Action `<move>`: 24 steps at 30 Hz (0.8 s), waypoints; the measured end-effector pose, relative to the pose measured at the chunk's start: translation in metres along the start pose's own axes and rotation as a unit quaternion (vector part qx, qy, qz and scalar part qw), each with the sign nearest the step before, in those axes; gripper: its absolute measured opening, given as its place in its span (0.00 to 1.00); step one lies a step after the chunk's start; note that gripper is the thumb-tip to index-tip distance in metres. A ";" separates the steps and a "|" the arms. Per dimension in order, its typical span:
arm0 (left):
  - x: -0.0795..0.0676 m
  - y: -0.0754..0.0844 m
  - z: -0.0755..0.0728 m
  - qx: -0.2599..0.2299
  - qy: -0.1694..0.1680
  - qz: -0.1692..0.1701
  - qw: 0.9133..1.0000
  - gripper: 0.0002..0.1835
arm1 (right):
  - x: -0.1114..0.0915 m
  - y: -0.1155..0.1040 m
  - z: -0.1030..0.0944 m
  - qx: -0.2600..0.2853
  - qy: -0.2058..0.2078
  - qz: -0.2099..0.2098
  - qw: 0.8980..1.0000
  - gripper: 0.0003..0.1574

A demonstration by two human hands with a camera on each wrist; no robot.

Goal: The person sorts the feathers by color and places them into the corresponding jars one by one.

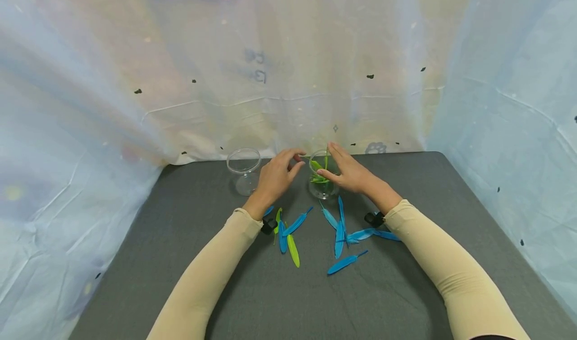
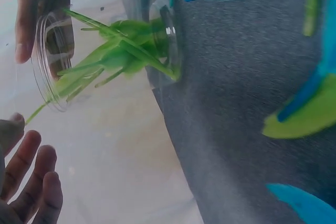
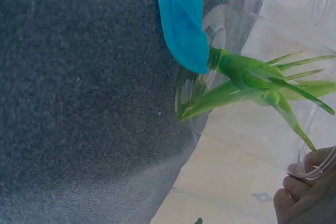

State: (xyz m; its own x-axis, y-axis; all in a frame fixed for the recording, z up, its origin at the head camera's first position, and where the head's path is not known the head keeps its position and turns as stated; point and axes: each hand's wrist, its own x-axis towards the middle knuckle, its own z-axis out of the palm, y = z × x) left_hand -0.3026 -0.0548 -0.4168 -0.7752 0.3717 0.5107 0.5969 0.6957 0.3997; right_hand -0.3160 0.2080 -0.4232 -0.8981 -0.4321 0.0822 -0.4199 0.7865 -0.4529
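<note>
A clear jar stands at the back of the table with several green feathers inside, their quills pointing up toward its mouth. My right hand holds this jar near the rim, with the thumb in front and fingers at the far side. My left hand is left of the mouth, thumb and index finger apart. One green quill sticks out past the rim, its tip close to the left fingertips; contact is unclear. Nearer me lie loose blue feathers and a few green feathers.
A second clear jar stands left of my left hand. Blue feathers lie below my right wrist. The grey table ends at the back against a patterned curtain, which also hangs along both sides.
</note>
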 end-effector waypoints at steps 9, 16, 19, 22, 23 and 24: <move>0.012 0.006 0.005 0.012 0.017 -0.030 0.999 0.09 | -0.001 -0.003 0.001 0.010 -0.005 0.000 1.000 0.64; 0.016 0.009 0.011 0.070 0.004 0.011 0.997 0.08 | -0.001 -0.002 0.001 0.007 -0.003 0.000 1.000 0.65; 0.018 0.010 0.014 0.098 -0.001 0.036 0.994 0.09 | 0.000 -0.001 0.001 0.007 -0.002 -0.001 1.000 0.65; 0.020 0.012 0.016 0.111 -0.002 0.050 0.993 0.10 | 0.000 -0.002 0.001 0.008 -0.003 -0.001 1.000 0.65; 0.020 0.012 0.017 0.113 -0.001 0.053 0.992 0.10 | -0.001 -0.002 0.001 0.009 -0.003 0.000 1.000 0.65; 0.020 0.012 0.017 0.116 -0.001 0.055 0.992 0.10 | -0.001 -0.002 0.001 0.010 -0.003 0.000 1.000 0.65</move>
State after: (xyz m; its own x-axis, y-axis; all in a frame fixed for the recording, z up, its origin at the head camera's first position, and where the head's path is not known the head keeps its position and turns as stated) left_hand -0.3149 -0.0283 -0.4149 -0.7083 0.4540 0.5406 0.6147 0.7731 0.1562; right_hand -0.3140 0.2062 -0.4237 -0.8969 -0.4355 0.0772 -0.4180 0.7775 -0.4699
